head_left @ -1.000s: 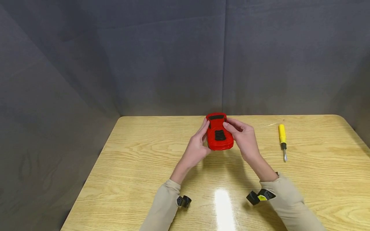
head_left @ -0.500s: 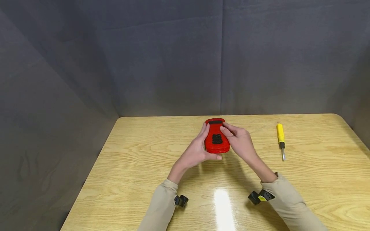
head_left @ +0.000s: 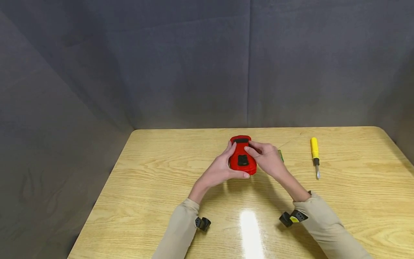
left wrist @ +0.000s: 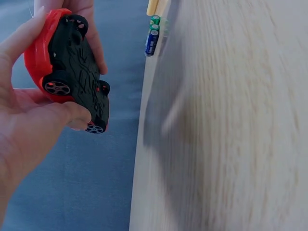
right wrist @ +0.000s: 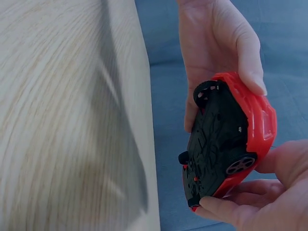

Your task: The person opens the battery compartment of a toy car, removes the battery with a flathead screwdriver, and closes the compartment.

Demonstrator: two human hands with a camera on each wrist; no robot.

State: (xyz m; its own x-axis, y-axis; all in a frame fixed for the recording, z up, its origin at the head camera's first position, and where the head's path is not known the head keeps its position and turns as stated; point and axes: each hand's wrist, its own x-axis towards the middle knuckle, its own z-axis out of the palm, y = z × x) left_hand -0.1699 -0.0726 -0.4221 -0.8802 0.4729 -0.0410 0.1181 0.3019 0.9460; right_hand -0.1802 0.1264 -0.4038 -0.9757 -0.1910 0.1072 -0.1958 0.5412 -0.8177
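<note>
Both hands hold a red toy car [head_left: 240, 153] above the wooden table, its black-windowed top facing the head camera. My left hand [head_left: 219, 169] grips its left side, fingers along the edge and thumb stretched under the near end. On the opposite side my right hand [head_left: 270, 160] pinches the car, thumb on the top and fingers partly hidden behind it. Both wrist views show the black underside [left wrist: 79, 70] and the wheels [right wrist: 240, 164] with grey rims. Just beyond my right hand, a small green-edged thing [head_left: 280, 155] lies on the table.
A yellow-handled screwdriver [head_left: 314, 153] lies at the right of the wooden table [head_left: 145, 187], tip toward me. The left wrist view shows green and blue batteries [left wrist: 152, 38] near the table's edge. Grey cloth [head_left: 187, 72] hangs behind the table.
The car has come slightly nearer to me, held by both hands. My left thumb has stretched out along its near end. The green-edged thing now shows past my right hand.
</note>
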